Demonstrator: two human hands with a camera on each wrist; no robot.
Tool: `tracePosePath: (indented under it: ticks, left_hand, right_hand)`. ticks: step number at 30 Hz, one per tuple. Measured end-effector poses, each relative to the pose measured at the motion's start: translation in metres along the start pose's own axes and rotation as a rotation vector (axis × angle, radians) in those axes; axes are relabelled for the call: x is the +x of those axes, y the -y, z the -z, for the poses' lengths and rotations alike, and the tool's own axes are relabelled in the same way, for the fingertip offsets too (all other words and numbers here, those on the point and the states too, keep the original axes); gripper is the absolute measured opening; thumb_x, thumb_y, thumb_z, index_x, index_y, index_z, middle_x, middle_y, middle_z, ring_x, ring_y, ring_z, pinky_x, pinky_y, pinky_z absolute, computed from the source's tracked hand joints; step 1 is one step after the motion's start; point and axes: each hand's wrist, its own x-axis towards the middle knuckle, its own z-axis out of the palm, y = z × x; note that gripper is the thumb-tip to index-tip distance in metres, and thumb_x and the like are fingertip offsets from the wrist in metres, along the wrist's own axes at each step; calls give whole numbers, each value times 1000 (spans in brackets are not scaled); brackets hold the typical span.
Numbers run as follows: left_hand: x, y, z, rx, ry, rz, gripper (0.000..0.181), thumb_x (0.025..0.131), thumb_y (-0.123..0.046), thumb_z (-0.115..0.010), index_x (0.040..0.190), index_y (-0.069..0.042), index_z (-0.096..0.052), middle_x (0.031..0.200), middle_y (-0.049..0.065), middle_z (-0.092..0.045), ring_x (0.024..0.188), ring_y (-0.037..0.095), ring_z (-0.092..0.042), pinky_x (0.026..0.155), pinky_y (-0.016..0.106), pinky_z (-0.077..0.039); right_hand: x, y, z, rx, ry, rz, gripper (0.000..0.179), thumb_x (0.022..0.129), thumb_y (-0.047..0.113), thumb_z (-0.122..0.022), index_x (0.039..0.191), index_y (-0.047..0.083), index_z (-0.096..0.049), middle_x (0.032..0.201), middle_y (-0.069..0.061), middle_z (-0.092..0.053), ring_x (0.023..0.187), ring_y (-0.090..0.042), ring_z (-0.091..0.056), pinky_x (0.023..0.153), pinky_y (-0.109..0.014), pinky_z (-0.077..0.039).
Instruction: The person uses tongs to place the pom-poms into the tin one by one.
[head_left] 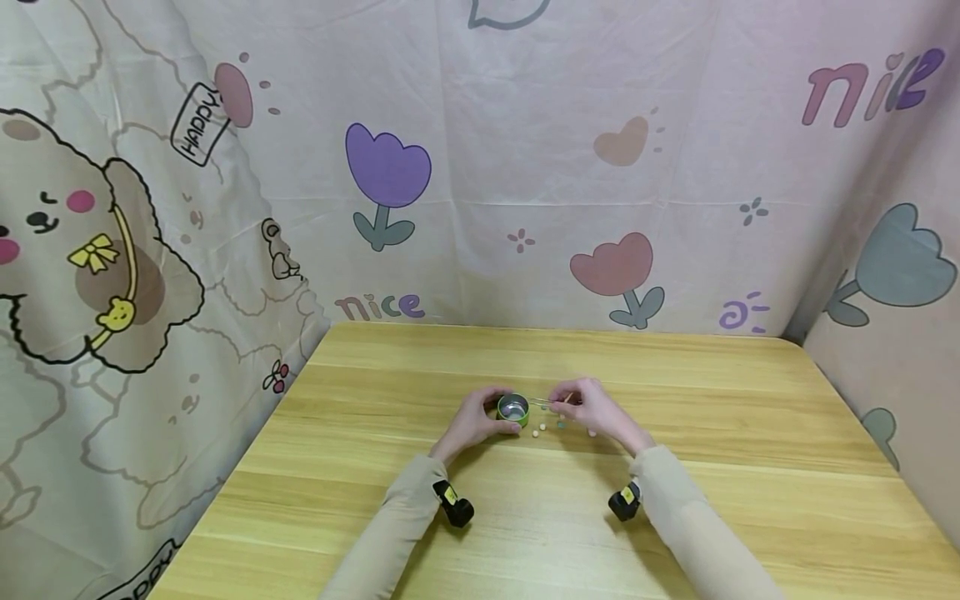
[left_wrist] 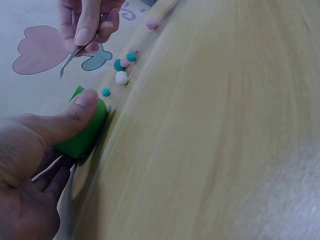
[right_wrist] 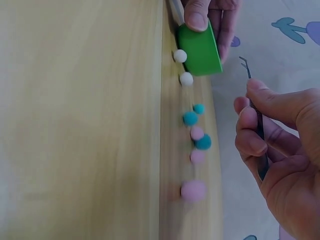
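My left hand (head_left: pixel 480 415) grips a small round green tin (head_left: pixel 513 408) that stands on the table, its open top showing a silvery inside. In the left wrist view the thumb presses the near side of the green wall. My right hand (head_left: pixel 588 407) pinches metal tweezers (right_wrist: pixel 259 130) with bent tips, raised above the table to the right of the tin. The tips stand slightly apart with nothing between them. Below lie small pom-poms: two white ones, including the white pom-pom (right_wrist: pixel 186 79), several teal, including the teal pom-pom (right_wrist: pixel 190 118), and several pink, the largest a pink pom-pom (right_wrist: pixel 193 191).
The wooden table (head_left: pixel 360 500) reaches back to a printed cloth (head_left: pixel 495 167) hung behind it and along both sides. A black camera is strapped at each wrist, over beige sleeves (head_left: pixel 697 517).
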Motion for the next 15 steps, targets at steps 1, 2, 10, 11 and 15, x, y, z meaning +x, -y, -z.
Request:
tracePosePath:
  ticks: [1, 2, 10, 11, 15]
  left_hand:
    - [0, 0, 0, 5, 0, -5, 61, 75, -10, -88, 129, 1, -62, 129, 19, -67, 123, 35, -63, 110, 48, -49]
    - [0, 0, 0, 3, 0, -1, 62, 75, -10, -88, 129, 1, -62, 129, 19, -67, 123, 35, -63, 111, 48, -49]
    - [1, 1, 0, 5, 0, 4, 61, 75, -11, -88, 129, 0, -62, 129, 18, -68, 122, 34, -64, 110, 48, -49]
    - [1, 2, 0, 6, 0, 0, 61, 75, -11, -88, 129, 0, -62, 128, 19, -68, 122, 34, -64, 110, 48, -49]
    - [1, 2, 0, 8, -1, -1, 61, 75, -11, -88, 129, 0, -62, 128, 19, -68, 121, 34, -64, 109, 47, -50]
  right_hand:
    - [-2, 0, 1, 13, 3, -18, 14, 94, 9, -67, 102, -2, -73, 87, -20, -73, 64, -26, -64, 42, -24, -49]
    - [-4, -1, 2, 23, 4, -32, 15, 94, 9, -67, 102, -2, -72, 86, -20, -73, 63, -28, -63, 40, -27, -49]
    - [-19, -8, 11, 80, -8, -55, 19, 95, 9, -67, 106, -5, -71, 88, -22, -72, 61, -32, -62, 46, -35, -55]
    - [-21, -9, 12, 84, -10, -51, 19, 95, 9, -67, 106, -5, -71, 88, -23, -72, 60, -32, -62, 48, -34, -56]
    - [-29, -13, 17, 111, -20, -34, 20, 94, 6, -67, 105, -9, -70, 88, -26, -71, 60, -30, -65, 53, -33, -58]
